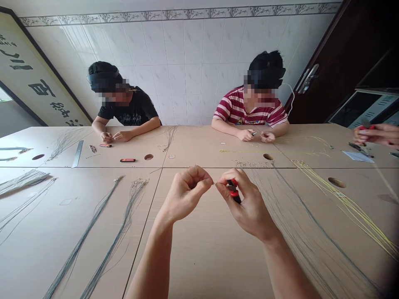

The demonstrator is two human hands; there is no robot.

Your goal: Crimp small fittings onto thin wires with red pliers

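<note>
My left hand (184, 194) is closed in a pinch above the table, thumb against forefinger. A tiny gold-coloured metal piece (214, 183) sits at its fingertips, too small to make out its exact kind. My right hand (251, 207) meets it there, thumb and forefinger at the other side of the piece. Tucked in the right palm are pliers (233, 191) with red and black handles, partly hidden by the fingers. Left of my hands lies a bundle of grey-green cords (126, 216) with gold-coloured ends; thin pale cords (274, 199) lie to the right.
Yellow cords (352, 207) stretch across the right side of the table (215, 257). Two people sit opposite, their hands at small work. Another person's hands (378, 135) reach in at far right. A ruler (77, 153), a red-and-black lighter (127, 160) and round table holes (149, 157) are farther back.
</note>
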